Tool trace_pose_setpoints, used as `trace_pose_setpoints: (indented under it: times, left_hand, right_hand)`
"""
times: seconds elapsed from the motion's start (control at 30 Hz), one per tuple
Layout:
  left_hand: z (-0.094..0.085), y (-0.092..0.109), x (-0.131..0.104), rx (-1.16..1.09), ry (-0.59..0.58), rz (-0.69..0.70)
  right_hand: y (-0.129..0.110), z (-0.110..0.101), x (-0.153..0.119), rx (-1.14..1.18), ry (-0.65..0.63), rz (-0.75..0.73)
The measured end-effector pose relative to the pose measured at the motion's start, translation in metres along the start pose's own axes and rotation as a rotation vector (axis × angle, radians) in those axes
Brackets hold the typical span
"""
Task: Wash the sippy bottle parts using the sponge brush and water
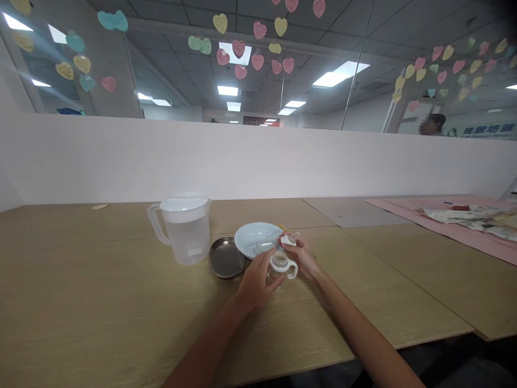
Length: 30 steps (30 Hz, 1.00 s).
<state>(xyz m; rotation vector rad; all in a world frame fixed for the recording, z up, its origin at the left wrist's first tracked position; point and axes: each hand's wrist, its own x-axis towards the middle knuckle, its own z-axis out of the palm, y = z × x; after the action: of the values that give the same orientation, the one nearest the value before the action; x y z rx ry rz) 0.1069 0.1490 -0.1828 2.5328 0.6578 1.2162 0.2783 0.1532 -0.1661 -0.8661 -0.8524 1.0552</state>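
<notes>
My left hand (258, 277) is wrapped round a baby bottle (279, 262) with a white handle, its mouth uncovered. In my right hand (301, 254) is a bottle nipple (289, 239) with a white collar, held just behind and above the bottle's mouth, apart from it. Behind both hands stands a pale blue bowl (247, 236). A clear bottle-like piece (264, 246) lies in the bowl, partly hidden by my fingers. Left of my left hand sits a round dark metal dish (226, 258).
A translucent lidded pitcher (188, 231) stands on the wooden table (100, 302), left of the metal dish. On a pink cloth (404, 207) at the far right lie folded fabrics (464, 215). A white wall (242, 161) with glass above borders the table's back; a person (433, 125) shows beyond it.
</notes>
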Motion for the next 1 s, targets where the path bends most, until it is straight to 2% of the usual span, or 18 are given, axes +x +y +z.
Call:
trace_pose_setpoints:
  times: [0.13, 0.27, 0.4, 0.7, 1.0]
  left_hand:
    - [-0.004, 0.0, -0.001, 0.035, 0.0, 0.033]
    - [-0.007, 0.0, -0.001, 0.081, 0.023, 0.028]
    - [-0.008, 0.0, 0.0, 0.16, -0.027, 0.073]
    - [-0.007, 0.001, 0.001, 0.21, -0.107, 0.101]
    - [-0.007, 0.0, 0.001, 0.218, -0.111, 0.112]
  right_hand:
    - [0.0, 0.0, 0.001, -0.015, 0.062, -0.064]
    - [0.002, -0.004, 0.005, -0.181, 0.122, -0.139]
    - [0.006, -0.009, 0.01, -0.308, 0.2, -0.185]
    - [0.012, -0.011, 0.012, -0.228, 0.149, -0.14]
    - [0.006, -0.011, 0.009, -0.197, 0.174, -0.223]
